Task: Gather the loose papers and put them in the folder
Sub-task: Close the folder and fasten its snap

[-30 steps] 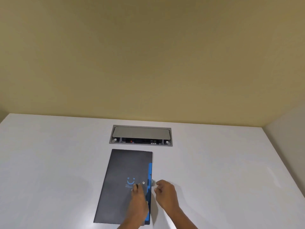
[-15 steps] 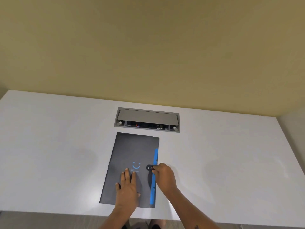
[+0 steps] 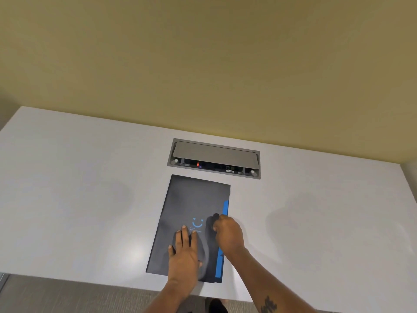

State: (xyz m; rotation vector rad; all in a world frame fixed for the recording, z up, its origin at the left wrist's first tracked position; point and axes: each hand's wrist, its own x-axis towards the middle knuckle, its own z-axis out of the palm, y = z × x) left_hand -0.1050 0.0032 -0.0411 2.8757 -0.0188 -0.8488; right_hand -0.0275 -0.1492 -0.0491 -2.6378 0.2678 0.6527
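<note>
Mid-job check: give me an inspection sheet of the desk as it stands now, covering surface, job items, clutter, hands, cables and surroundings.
Surface: white desk, flat and bare apart from the folder.
Job's things: dark grey folder lies closed and flat near the front edge, a blue strip along its right side; no loose papers seen.
Clutter: nothing seen.
Hands: left hand pressed flat, fingers spread, on the folder cover; right hand curled at the clasp by the folder's right edge, whether it pinches the clasp cannot be told.
Cables: nothing seen on the desk; recessed socket box behind the folder, lid raised, a red light inside.
Surroundings: plain yellowish wall behind the desk; grey floor below the front edge.
</note>
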